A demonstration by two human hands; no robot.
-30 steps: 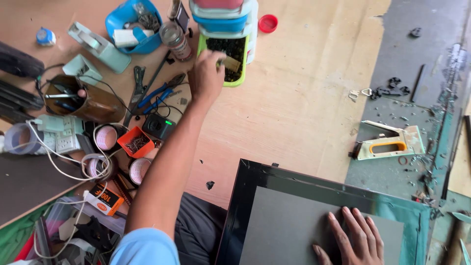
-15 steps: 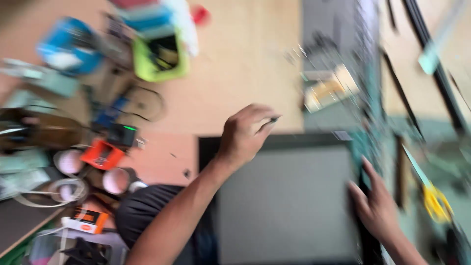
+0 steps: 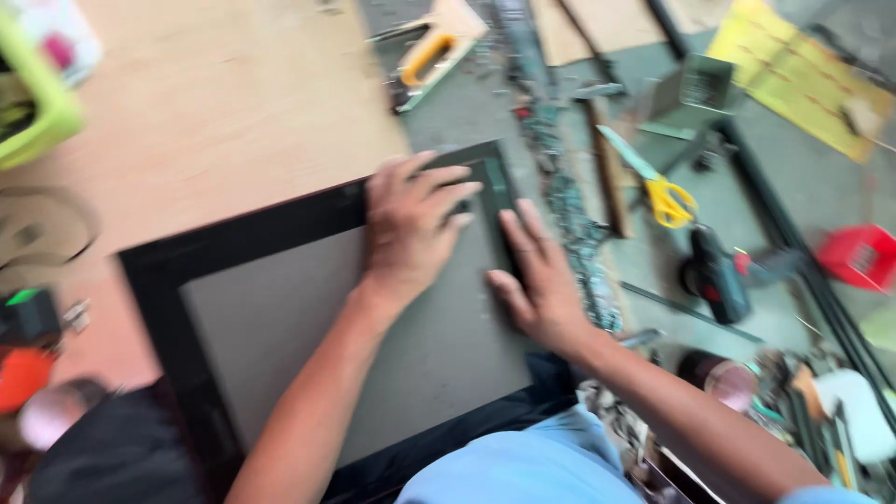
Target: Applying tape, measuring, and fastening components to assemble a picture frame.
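Head view: blurred left hand (image 3: 411, 224) hides frame (image 3: 159, 308) corner.

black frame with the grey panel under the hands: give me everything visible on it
The black rectangular frame borders a flat, matte grey backing panel and looks like a picture frame lying back side up. It lies flat, skewed, on the light wooden tabletop, its near edge reaching over the person's lap. Both hands press on its far right corner: the left hand on the top rail and panel, the right hand along the right rail. The picture is blurred; fasteners cannot be made out.
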